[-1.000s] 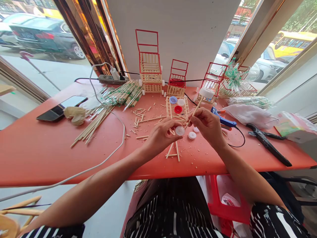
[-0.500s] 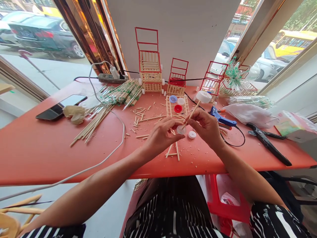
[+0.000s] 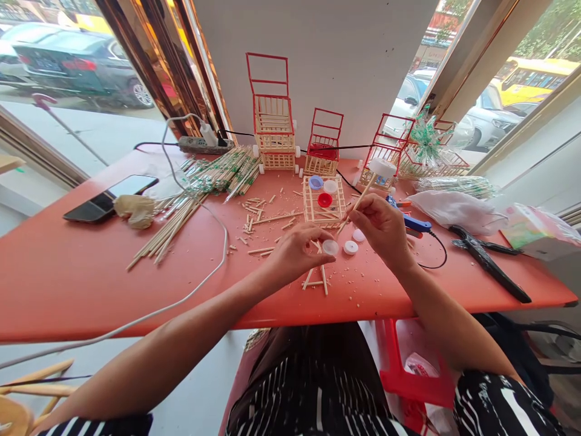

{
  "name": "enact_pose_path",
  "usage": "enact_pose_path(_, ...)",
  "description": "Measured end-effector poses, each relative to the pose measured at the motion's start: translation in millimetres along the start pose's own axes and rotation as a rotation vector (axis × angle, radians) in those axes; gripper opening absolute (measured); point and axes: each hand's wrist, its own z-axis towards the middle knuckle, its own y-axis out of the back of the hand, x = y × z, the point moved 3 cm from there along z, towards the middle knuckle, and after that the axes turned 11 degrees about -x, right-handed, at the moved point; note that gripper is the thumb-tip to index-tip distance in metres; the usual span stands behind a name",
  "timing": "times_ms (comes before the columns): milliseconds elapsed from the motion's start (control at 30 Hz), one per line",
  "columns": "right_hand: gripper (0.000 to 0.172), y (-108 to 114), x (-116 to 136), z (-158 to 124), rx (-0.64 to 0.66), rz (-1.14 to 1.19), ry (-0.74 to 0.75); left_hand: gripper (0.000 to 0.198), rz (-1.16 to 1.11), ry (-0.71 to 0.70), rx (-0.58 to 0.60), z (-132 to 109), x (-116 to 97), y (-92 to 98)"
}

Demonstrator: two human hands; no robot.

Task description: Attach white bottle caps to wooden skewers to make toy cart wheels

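My left hand (image 3: 302,249) pinches a small clear plastic cap (image 3: 330,247) between thumb and fingers, its hollow side facing up. My right hand (image 3: 379,227) grips a thin wooden stick (image 3: 362,198) that slants upward, with a white bottle cap (image 3: 382,167) on its upper end. The stick's lower tip is above and to the right of the clear cap, apart from it. Two white caps lie on the table between my hands, one of them a white cap with a centre mark (image 3: 350,247). Under my left hand lies a small frame of sticks (image 3: 324,280).
A stick grid (image 3: 305,209) holds blue, white and red caps. Behind it stand several red-railed stick carts (image 3: 273,124). Bundled sticks (image 3: 222,172) lie left, near a grey cable (image 3: 226,242). A blue glue gun (image 3: 417,224) and black-handled pliers (image 3: 492,266) are at right.
My right hand has shifted right, and the stick's lower tip has come out of the clear cap. My left hand has lowered slightly with the cap.
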Motion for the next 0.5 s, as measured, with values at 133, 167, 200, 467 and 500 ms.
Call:
enact_pose_path(133,0.026,-0.2,-1.1,-0.5,0.015,0.001,0.000,0.021,0.037,0.032,0.044,-1.2,4.7,-0.4)
enact_pose_path(167,0.025,-0.3,-1.4,-0.9,0.021,-0.005,0.004,0.022,0.049,0.046,0.052,-1.6,5.9,0.2)
enact_pose_path(200,0.024,-0.3,-1.8,-1.1,0.023,-0.014,0.009,0.022,0.061,0.063,0.067,-2.0,7.2,1.0)
enact_pose_path(467,0.023,0.7,-3.0,-1.0,0.020,-0.040,0.049,0.019,0.130,0.076,0.316,-2.3,11.6,10.5)
enact_pose_path(500,0.024,0.6,-3.1,-1.1,0.025,-0.043,0.051,0.017,0.137,0.074,0.327,-2.0,11.6,10.7)
